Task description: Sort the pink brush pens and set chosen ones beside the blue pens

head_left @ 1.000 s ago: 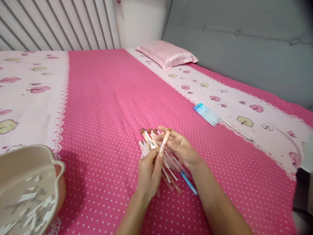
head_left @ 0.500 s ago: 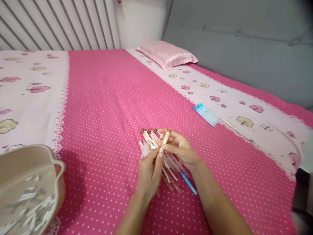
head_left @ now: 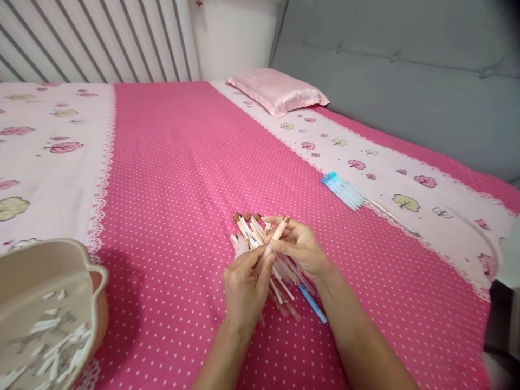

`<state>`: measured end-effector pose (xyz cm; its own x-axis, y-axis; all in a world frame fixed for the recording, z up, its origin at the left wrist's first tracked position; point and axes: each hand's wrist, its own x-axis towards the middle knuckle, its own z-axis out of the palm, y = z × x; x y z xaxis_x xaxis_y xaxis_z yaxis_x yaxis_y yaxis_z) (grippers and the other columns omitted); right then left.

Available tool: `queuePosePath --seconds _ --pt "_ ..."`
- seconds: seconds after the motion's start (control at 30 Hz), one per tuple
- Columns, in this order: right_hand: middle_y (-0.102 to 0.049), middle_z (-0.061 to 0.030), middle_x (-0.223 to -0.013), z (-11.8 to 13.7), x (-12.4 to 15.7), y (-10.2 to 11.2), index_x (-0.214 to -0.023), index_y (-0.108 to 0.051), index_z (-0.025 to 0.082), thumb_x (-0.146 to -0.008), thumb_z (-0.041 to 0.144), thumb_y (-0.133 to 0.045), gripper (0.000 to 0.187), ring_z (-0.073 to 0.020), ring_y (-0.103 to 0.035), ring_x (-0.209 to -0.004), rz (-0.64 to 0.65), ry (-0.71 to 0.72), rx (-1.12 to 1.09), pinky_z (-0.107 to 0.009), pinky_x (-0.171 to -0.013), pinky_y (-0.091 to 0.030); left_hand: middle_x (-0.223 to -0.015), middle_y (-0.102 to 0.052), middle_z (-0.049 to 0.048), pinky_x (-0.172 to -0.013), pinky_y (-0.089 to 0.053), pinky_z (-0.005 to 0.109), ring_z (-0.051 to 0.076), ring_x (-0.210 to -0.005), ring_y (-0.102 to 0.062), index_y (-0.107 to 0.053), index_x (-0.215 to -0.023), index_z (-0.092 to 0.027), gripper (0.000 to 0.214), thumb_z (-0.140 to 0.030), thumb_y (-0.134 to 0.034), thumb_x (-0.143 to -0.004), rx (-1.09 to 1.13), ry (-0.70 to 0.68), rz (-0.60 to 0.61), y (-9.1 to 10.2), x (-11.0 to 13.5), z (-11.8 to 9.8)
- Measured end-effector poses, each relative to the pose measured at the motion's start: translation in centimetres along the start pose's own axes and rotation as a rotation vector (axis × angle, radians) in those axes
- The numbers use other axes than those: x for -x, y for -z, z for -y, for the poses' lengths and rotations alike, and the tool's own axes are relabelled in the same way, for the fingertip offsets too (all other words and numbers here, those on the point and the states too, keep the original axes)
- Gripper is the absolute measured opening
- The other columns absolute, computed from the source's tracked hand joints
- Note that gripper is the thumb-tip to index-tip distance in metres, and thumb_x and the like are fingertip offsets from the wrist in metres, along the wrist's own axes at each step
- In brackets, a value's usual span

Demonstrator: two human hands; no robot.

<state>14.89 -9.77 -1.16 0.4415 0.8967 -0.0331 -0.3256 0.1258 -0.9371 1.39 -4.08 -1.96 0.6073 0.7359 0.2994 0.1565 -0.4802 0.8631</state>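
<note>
At eight o'clock a bowl (head_left: 96,275) holds white scraps. At centre the left hand (head_left: 244,287) and right hand (head_left: 301,250) each pinch one pen (head_left: 277,235) with closed fingertips, above the pile of pens (head_left: 246,228); a light, straight grip seems best. Blue pens (head_left: 343,190) lie at two o'clock

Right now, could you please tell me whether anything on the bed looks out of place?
Yes: one blue pen lies at the near edge of the jumbled heap of pink pens, apart from the neat row of blue pens farther right. The left hand and right hand hold one pink pen above the heap.
</note>
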Motion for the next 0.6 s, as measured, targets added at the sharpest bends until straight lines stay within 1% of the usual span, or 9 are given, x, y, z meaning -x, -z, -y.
queuePosePath --seconds 0.1,0.2,0.33,0.5,0.6 --pt "-0.066 0.0004 -0.078 -0.1 0.0 -0.3 -0.107 -0.065 0.022 -0.063 0.023 -0.080 0.047 -0.0124 -0.063 -0.073 -0.015 0.014 0.034 -0.026 -0.070 -0.053 -0.079 -0.073 0.0025 -0.062 -0.049 0.024 0.014 -0.066 -0.065 -0.071 -0.093 -0.021 0.017 -0.029 -0.060 -0.083 -0.042 -0.021 -0.103 -0.1 0.1 0.0" --pt "-0.066 0.0010 -0.076 -0.2 0.0 -0.6 -0.105 -0.064 0.022 -0.062 0.025 -0.080 0.046 -0.0132 -0.064 -0.073 0.003 0.031 0.067 -0.028 -0.073 -0.053 -0.073 -0.072 0.0022 -0.059 -0.048 0.023 0.014 -0.062 -0.064 -0.071 -0.085 -0.019 0.013 -0.028 -0.063 -0.080 -0.092 -0.025 -0.196 -0.2 0.2 0.2" --pt "-0.066 0.0009 -0.077 -0.4 0.1 -0.9 -0.107 -0.064 0.024 -0.067 0.026 -0.078 0.043 -0.0140 -0.063 -0.076 0.028 0.097 0.153 -0.029 -0.076 -0.051 -0.066 -0.070 0.0009 -0.054 -0.046 0.022 0.013 -0.056 -0.061 -0.067 -0.075 -0.018 0.012 -0.029 -0.064 -0.078 -0.165 -0.040 -0.282 -0.3 0.3 0.5" --pt "-0.065 0.0017 -0.075 -0.8 0.3 -1.3 -0.108 -0.064 0.025 -0.069 0.026 -0.077 0.042 -0.0136 -0.063 -0.076 0.042 0.126 0.205 -0.028 -0.076 -0.048 -0.060 -0.066 -0.0009 -0.053 -0.044 0.022 0.012 -0.052 -0.059 -0.065 -0.071 -0.018 0.015 -0.031 -0.063 -0.078 -0.220 -0.037 -0.324 -0.3 0.3 0.5" --pt "-0.066 0.0009 -0.079 0.0 0.4 -1.5 -0.113 -0.062 0.026 -0.070 0.025 -0.076 0.045 -0.0141 -0.063 -0.080 0.055 0.124 0.207 -0.030 -0.080 -0.048 -0.061 -0.066 -0.0010 -0.054 -0.044 0.022 0.012 -0.054 -0.059 -0.065 -0.071 -0.018 0.015 -0.031 -0.064 -0.078 -0.209 -0.045 -0.338 -0.3 0.3 0.5"
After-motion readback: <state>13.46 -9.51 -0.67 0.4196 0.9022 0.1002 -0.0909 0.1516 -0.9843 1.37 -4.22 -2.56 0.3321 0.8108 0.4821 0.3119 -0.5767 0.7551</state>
